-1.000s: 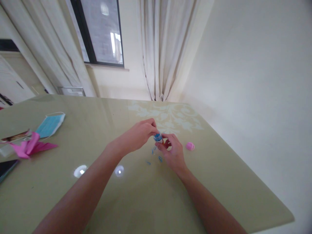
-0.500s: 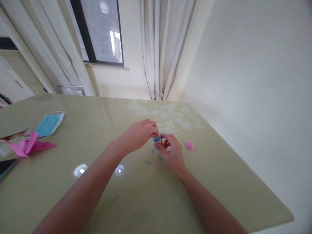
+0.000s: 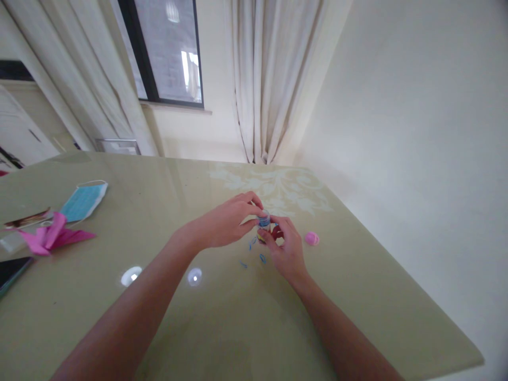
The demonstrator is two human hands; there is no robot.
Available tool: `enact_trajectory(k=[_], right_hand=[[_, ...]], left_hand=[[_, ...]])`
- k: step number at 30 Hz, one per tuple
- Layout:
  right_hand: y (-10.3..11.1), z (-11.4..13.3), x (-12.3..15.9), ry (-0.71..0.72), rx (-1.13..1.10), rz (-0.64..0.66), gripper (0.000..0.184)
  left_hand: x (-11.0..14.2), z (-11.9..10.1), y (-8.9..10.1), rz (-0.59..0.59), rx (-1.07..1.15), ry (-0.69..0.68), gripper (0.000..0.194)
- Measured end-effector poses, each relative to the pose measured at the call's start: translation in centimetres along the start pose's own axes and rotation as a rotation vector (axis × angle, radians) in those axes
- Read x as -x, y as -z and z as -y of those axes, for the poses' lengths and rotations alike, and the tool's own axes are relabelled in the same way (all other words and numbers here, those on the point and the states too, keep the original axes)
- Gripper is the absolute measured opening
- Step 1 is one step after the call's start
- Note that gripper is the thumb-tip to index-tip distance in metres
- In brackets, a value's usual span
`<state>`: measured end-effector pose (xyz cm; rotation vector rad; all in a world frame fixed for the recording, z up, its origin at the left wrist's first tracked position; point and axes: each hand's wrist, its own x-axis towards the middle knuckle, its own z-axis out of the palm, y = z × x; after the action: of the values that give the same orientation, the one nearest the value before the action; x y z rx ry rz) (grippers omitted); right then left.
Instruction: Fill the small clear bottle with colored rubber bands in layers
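Observation:
A small clear jar point(image 3: 264, 223) with blue bits in its upper part and something yellow near its base stands between my hands. My right hand point(image 3: 286, 248) is closed around its side, thumb in front. From the left, my left hand point(image 3: 230, 218) reaches to the jar's top, with thumb and fingertips against the rim. Whether a tiny item is between those fingertips is hidden. Just below lie several small blue pieces like paper clips, among them a looped blue clip point(image 3: 262, 259) and another blue clip point(image 3: 243, 264). A round pink piece point(image 3: 311, 238) rests right of my right hand.
On the left of the glossy table point(image 3: 206, 328) are a blue face mask point(image 3: 84, 202), a pink folded-paper shape point(image 3: 53, 235) and a dark phone point(image 3: 14, 272). A white wall point(image 3: 416, 132) borders the table's right edge. Curtains point(image 3: 265, 79) hang beyond the far edge.
The jar has come more upright and shows more of its side. My left fingers, earlier bunched at its mouth, have spread around the rim. The view has shifted slightly.

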<state>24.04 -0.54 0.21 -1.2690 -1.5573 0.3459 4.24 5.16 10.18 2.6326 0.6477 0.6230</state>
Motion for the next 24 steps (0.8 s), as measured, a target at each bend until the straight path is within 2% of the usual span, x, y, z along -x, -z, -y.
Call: enact_trajectory(k=[3, 6, 11, 13, 15, 18, 20, 24], right_hand=[[0.1, 0.1, -0.1, -0.009, -0.007, -0.012, 0.026], [0.2, 0.2, -0.1, -0.01, -0.013, -0.025, 0.026], [0.3, 0.6, 0.0, 0.057, 0.031, -0.042, 0.024], [0.4, 0.7, -0.1, 0.058, 0.036, -0.04, 0.024], [0.6, 0.7, -0.2, 0.048, 0.031, -0.058, 0.025], [1.2, 0.9, -0.6, 0.035, 0.018, -0.113, 0.027], [1.6, 1.1, -0.8, 0.042, 0.014, -0.147, 0.028], [2.2, 1.7, -0.9, 0.049, 0.063, -0.17, 0.029]], left_hand=[[-0.3, 0.0, 0.3, -0.081, 0.004, 0.011, 0.027], [-0.3, 0.4, -0.3, -0.134, -0.047, 0.029, 0.036], [-0.3, 0.9, -1.3, -0.05, -0.117, 0.045, 0.048], [-0.4, 0.8, -1.1, -0.075, -0.057, 0.045, 0.049], [-0.4, 0.4, -0.7, -0.159, 0.03, 0.077, 0.047], [-0.6, -0.3, -0.7, -0.237, 0.16, 0.111, 0.031], [-0.8, -0.6, -1.2, -0.244, 0.239, 0.09, 0.023], [-1.6, -0.4, -3.1, -0.34, 0.407, 0.115, 0.027]])
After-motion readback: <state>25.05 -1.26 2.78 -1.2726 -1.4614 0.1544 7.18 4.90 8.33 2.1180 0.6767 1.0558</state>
